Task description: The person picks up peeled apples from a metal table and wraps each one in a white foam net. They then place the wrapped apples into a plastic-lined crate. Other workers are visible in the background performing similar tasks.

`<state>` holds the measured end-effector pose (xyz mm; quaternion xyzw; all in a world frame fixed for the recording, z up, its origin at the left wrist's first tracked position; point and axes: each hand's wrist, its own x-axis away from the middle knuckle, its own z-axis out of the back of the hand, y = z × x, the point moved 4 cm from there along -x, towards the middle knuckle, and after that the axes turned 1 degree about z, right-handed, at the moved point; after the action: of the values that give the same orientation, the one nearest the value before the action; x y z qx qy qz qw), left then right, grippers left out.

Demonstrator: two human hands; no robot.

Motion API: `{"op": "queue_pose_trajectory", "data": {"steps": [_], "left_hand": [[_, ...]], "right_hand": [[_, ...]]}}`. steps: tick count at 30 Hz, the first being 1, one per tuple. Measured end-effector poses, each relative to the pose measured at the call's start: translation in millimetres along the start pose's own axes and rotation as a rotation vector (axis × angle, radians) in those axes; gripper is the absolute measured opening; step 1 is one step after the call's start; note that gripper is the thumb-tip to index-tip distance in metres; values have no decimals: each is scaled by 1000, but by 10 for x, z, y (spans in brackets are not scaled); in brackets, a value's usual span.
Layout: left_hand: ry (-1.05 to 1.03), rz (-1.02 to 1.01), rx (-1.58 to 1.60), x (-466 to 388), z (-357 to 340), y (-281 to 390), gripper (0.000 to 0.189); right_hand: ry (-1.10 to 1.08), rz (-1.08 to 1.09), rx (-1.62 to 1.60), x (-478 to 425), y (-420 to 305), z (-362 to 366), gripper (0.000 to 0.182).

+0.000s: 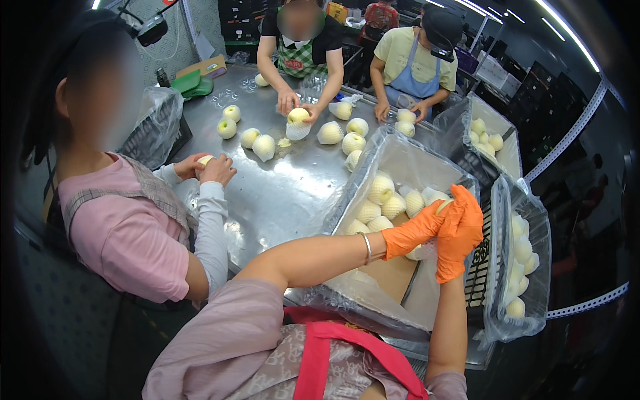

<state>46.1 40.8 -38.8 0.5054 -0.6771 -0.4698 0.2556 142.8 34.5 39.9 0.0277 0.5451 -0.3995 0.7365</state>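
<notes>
Both my hands wear orange rubber gloves and meet over a crate lined with clear plastic. My left hand and my right hand are closed around one pale yellow-green fruit, which shows only in part between the fingers. White foam netting hangs just below the gloves. Inside the crate, several pale fruits in foam nets lie towards the far end, and brown cardboard shows on the bottom.
The metal table carries loose and netted fruits. Lined crates with netted fruit stand at the right. Co-workers stand at the left and across the table handling fruit. A green plastic box lies at the far left corner.
</notes>
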Motion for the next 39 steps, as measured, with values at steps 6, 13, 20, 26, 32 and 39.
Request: {"op": "queue_pose_trajectory", "data": {"steps": [6, 13, 20, 26, 32, 39], "left_hand": [[41, 4, -94, 32, -86, 147, 63], [-23, -125, -145, -60, -79, 73, 64], [-154, -29, -204, 85, -170, 242, 62], [-180, -37, -131, 157, -127, 369, 57], [-76, 98, 317, -1, 90, 180, 68], [-35, 124, 607, -182, 177, 79, 71]], "right_hand": [[-78, -450, -523, 59, 416, 7, 39], [-237, -552, -853, 95, 513, 78, 55], [-420, -519, -914, 532, 1293, -207, 51], [-282, -430, -762, 507, 1452, -321, 50], [-187, -761, -1130, 363, 1207, -160, 58], [-185, -615, -1239, 155, 464, -53, 74]]}}
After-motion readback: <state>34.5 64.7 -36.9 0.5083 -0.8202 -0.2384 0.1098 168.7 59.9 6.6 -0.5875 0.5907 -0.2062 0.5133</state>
